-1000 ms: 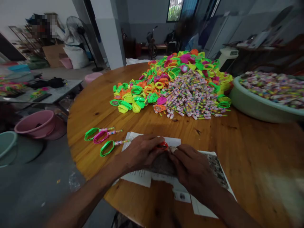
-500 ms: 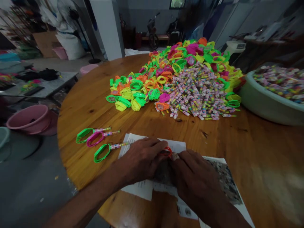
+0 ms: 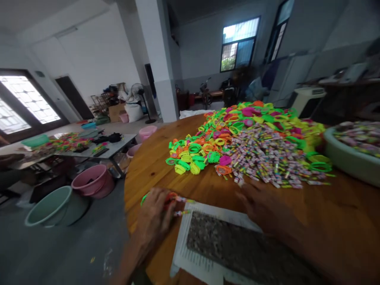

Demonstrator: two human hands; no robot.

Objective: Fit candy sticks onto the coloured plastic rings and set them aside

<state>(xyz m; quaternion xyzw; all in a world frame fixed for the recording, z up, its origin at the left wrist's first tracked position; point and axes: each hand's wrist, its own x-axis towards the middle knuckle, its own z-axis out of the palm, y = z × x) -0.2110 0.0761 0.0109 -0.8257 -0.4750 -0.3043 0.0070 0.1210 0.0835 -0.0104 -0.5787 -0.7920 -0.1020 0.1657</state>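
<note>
My left hand (image 3: 154, 213) is at the table's left edge, its fingers curled over an orange toy watch band (image 3: 171, 196) with a small candy tube (image 3: 185, 200) attached. A green band (image 3: 144, 198) peeks out behind that hand, and another tube end (image 3: 181, 213) shows beside its fingers. My right hand (image 3: 261, 204) is stretched forward, blurred, its fingertips at the near edge of the heap of candy tubes (image 3: 264, 158). Whether they pinch a tube is unclear. Below lies a dark, speckled slab (image 3: 219, 239) on printed paper (image 3: 185, 237), partly covered by my right forearm.
Behind the tubes rises a pile of bright toy watch bands (image 3: 246, 114). A pale green basin (image 3: 350, 154) full of tubes stands at the right. Off the table's left side are a pink bucket (image 3: 95, 182), a green bucket (image 3: 56, 206) and a grey table (image 3: 118, 143).
My hands have moved apart from over the slab, left hand leftward with the orange band, right hand forward to the tube heap. The slab is uncovered. The camera view has tilted up and turned left.
</note>
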